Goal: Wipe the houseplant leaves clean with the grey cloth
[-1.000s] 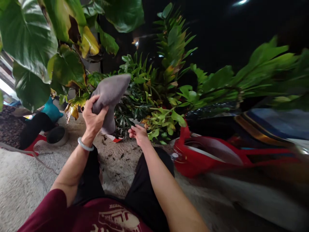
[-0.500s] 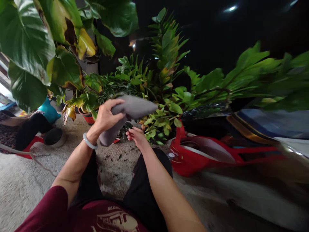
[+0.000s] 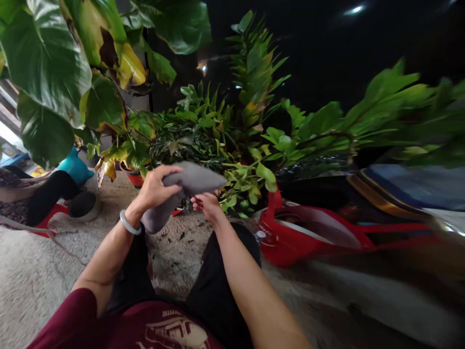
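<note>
My left hand [image 3: 157, 189], with a pale bangle [image 3: 130, 223] on its wrist, grips a grey cloth [image 3: 192, 177] between thumb and fingers. One end of the cloth points right, and a rounded part hangs below my palm. My right hand [image 3: 209, 206] is just under the cloth's right part, its fingers curled inward. Whatever those fingers hold, if anything, is too small to make out. Right behind the cloth grow leafy potted plants [image 3: 185, 145], and a reddish pot rim shows partly below it.
A red bag [image 3: 286, 242] stands right of my knee. On the left are a dark round bowl [image 3: 85, 206], a red pot [image 3: 134, 177] and a seated person's leg [image 3: 49, 196]. Large leaves [image 3: 54, 72] overhang from the upper left. Rough concrete floor [image 3: 39, 281] lies around my feet.
My left hand has lowered the grey cloth slightly and to the left, bringing it closer to my right hand. My right hand has stayed nearly in place, its fingers still curled.
</note>
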Action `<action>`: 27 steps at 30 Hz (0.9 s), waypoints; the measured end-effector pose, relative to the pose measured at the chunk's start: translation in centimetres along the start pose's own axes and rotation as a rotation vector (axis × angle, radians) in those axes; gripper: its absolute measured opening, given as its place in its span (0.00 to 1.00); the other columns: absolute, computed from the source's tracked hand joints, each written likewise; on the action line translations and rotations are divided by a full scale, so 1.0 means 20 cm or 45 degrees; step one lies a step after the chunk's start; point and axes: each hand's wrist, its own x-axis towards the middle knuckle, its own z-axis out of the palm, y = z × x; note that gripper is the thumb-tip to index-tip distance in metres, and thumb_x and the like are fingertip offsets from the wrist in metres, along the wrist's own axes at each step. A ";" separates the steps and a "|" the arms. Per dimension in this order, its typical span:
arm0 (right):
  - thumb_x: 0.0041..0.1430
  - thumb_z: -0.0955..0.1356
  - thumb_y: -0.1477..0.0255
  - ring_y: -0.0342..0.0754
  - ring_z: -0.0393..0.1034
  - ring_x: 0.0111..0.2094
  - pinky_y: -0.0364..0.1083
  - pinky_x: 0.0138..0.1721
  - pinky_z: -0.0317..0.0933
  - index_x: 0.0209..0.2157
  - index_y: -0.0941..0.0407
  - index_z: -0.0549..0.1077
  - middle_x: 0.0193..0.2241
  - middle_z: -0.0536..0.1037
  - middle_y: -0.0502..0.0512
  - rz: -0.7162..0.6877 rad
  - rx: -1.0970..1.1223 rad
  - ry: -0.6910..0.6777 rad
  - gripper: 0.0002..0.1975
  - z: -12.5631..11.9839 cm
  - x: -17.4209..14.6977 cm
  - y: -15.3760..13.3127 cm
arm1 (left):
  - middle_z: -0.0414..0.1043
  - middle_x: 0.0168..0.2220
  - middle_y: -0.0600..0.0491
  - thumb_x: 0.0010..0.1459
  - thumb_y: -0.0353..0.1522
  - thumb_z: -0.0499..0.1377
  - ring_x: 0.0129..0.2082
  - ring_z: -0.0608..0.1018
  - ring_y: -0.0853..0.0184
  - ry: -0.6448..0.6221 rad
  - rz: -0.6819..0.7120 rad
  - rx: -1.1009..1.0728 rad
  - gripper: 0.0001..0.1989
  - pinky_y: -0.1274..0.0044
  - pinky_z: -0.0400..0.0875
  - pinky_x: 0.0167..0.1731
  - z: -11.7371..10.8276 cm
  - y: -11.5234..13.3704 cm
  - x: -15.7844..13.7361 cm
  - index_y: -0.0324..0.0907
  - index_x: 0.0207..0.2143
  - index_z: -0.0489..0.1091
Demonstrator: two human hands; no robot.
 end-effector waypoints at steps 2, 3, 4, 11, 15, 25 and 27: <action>0.45 0.75 0.66 0.41 0.64 0.15 0.40 0.16 0.59 0.29 0.54 0.66 0.17 0.75 0.46 0.011 0.015 0.002 0.15 0.01 -0.01 -0.01 | 0.78 0.47 0.51 0.49 0.26 0.65 0.48 0.78 0.60 0.226 0.073 0.028 0.22 0.67 0.71 0.54 0.00 0.01 0.13 0.44 0.48 0.76; 0.45 0.76 0.66 0.41 0.64 0.15 0.39 0.17 0.59 0.28 0.54 0.66 0.18 0.75 0.46 0.016 0.022 0.005 0.16 0.02 -0.01 -0.01 | 0.77 0.47 0.51 0.50 0.27 0.65 0.49 0.77 0.61 0.309 0.092 0.047 0.22 0.68 0.70 0.54 0.03 0.00 0.19 0.44 0.49 0.75; 0.45 0.76 0.66 0.40 0.64 0.15 0.39 0.17 0.59 0.26 0.54 0.65 0.18 0.75 0.46 0.019 0.024 0.007 0.16 0.03 -0.02 -0.01 | 0.77 0.48 0.51 0.50 0.27 0.64 0.50 0.77 0.61 0.349 0.093 0.070 0.22 0.68 0.70 0.55 0.06 -0.02 0.23 0.45 0.50 0.75; 0.55 0.70 0.69 0.41 0.61 0.13 0.41 0.14 0.55 0.26 0.55 0.71 0.13 0.72 0.48 0.096 -0.017 0.106 0.07 0.03 0.00 0.00 | 0.79 0.42 0.51 0.47 0.26 0.64 0.43 0.80 0.60 -0.293 -0.057 0.139 0.20 0.68 0.74 0.49 0.13 -0.13 -0.04 0.44 0.44 0.78; 0.52 0.73 0.71 0.41 0.62 0.13 0.40 0.13 0.55 0.29 0.56 0.71 0.15 0.74 0.48 0.116 -0.016 0.098 0.07 0.01 0.00 -0.01 | 0.79 0.45 0.52 0.49 0.28 0.64 0.46 0.79 0.61 0.026 -0.046 0.027 0.19 0.68 0.73 0.51 -0.08 -0.05 -0.10 0.44 0.46 0.77; 0.50 0.75 0.73 0.40 0.65 0.12 0.38 0.13 0.61 0.34 0.55 0.67 0.16 0.76 0.46 0.102 0.048 0.105 0.14 0.03 -0.02 -0.03 | 0.79 0.46 0.49 0.45 0.27 0.64 0.48 0.79 0.58 0.400 -0.425 0.203 0.19 0.65 0.71 0.55 -0.03 -0.38 -0.13 0.42 0.44 0.77; 0.50 0.74 0.75 0.41 0.65 0.12 0.38 0.13 0.60 0.35 0.56 0.67 0.16 0.76 0.47 0.108 0.041 0.120 0.13 0.02 -0.01 -0.03 | 0.80 0.45 0.49 0.45 0.27 0.65 0.47 0.80 0.57 0.176 -0.530 0.125 0.19 0.64 0.72 0.53 0.06 -0.41 -0.31 0.42 0.42 0.78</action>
